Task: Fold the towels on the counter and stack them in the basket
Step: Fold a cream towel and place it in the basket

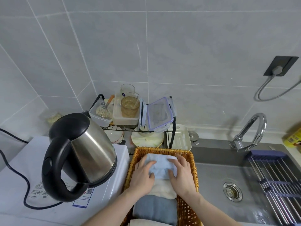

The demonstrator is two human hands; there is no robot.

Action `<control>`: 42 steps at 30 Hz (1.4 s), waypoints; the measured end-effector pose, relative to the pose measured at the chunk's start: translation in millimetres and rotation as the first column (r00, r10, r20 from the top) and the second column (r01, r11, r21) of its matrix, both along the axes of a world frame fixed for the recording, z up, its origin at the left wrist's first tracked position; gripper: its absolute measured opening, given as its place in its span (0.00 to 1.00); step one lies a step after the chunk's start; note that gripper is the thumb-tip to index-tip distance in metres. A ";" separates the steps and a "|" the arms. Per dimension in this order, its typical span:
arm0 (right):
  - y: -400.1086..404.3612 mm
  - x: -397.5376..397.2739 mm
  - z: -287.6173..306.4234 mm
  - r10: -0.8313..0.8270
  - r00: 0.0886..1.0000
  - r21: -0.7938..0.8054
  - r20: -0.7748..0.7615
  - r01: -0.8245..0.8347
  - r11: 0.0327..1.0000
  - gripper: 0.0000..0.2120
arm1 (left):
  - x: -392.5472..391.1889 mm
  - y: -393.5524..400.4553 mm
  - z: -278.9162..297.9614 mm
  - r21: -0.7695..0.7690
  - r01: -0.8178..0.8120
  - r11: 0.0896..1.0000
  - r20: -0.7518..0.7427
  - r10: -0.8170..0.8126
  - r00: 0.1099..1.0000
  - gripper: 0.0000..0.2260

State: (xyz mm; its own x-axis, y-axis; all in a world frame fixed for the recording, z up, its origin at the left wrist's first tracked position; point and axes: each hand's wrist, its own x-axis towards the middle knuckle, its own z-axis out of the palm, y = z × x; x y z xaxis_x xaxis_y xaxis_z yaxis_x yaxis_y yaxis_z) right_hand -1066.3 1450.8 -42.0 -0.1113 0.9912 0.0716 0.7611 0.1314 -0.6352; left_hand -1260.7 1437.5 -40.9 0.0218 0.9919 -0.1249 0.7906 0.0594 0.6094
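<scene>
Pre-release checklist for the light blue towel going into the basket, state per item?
1. Light blue towel inside the wicker basket: ok.
2. Left hand and right hand both on the towel, one at each end: ok.
3. Towel folded flat: cannot tell, hands cover its ends.
4. Row in order, cream towel then grey-blue towel nearer the person: ok.
5. Kettle stands apart from the basket: ok.
6. More towels left on the counter: cannot tell, none in view.
</scene>
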 end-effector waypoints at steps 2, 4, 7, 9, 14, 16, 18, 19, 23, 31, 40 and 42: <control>-5.7 -1.1 -4.2 0.009 0.999 0.000 0.035 -0.009 1.000 0.18 | 1.0 -3.5 -1.4 -0.018 0.021 1.000 -0.016 -0.021 1.000 0.22; -9.2 -1.6 -11.0 -0.005 0.999 -0.044 0.046 0.007 0.999 0.18 | 2.2 -5.6 -2.5 -0.067 0.041 0.997 -0.024 -0.043 0.999 0.24; -7.3 -1.4 -17.9 -0.025 0.999 -0.166 0.027 0.029 0.986 0.21 | 5.2 -7.2 -2.1 -0.190 0.098 0.977 -0.022 -0.104 0.994 0.27; -1.6 -1.0 -20.6 -0.026 1.000 -0.211 0.014 0.029 0.977 0.22 | 8.5 -7.0 -1.3 -0.243 0.125 0.962 -0.024 -0.135 0.991 0.28; 13.0 -5.7 -20.0 0.036 0.997 -0.283 0.066 -0.016 0.959 0.26 | 12.9 -1.7 -0.7 -0.345 0.137 0.929 -0.076 -0.173 0.982 0.32; 14.0 -5.5 -20.9 0.091 0.989 -0.311 0.120 -0.049 0.949 0.27 | 12.1 -0.5 0.0 -0.377 0.160 0.912 -0.099 -0.211 0.972 0.33; 13.5 -4.6 -24.1 0.142 0.978 -0.326 0.151 -0.086 0.941 0.28 | 9.7 0.6 3.2 -0.403 0.181 0.897 -0.116 -0.247 0.962 0.34; 12.9 -3.5 -25.7 0.157 0.975 -0.333 0.160 -0.097 0.938 0.29 | 9.0 1.9 5.2 -0.415 0.188 0.890 -0.115 -0.256 0.960 0.34; 9.2 0.6 -27.9 0.157 0.976 -0.315 0.153 -0.103 0.943 0.28 | 7.9 5.2 16.4 -0.416 0.184 0.891 -0.081 -0.238 0.968 0.33; -19.3 9.0 1.3 0.125 0.988 -0.182 0.093 -0.107 0.978 0.31 | -0.5 -19.8 38.0 -0.281 0.187 0.941 -0.013 -0.199 0.980 0.30; -71.0 33.5 56.0 -0.139 0.953 -0.196 -0.270 0.087 0.977 0.28 | 0.1 -61.8 89.4 -0.176 0.198 0.964 0.094 -0.184 0.978 0.28; -93.7 50.4 66.8 -0.213 0.913 -0.210 -0.347 0.146 0.967 0.27 | 10.3 -71.6 100.1 -0.133 0.210 0.969 0.115 -0.195 0.974 0.26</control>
State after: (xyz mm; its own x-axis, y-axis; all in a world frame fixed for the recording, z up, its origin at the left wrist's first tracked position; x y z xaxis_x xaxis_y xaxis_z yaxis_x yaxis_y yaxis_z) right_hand -1015.9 1357.1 24.9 0.0698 0.9921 -0.1041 0.4727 -0.1248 -0.8723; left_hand -1250.4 1366.0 59.2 0.2398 0.9375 -0.2523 0.7302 -0.0030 0.6832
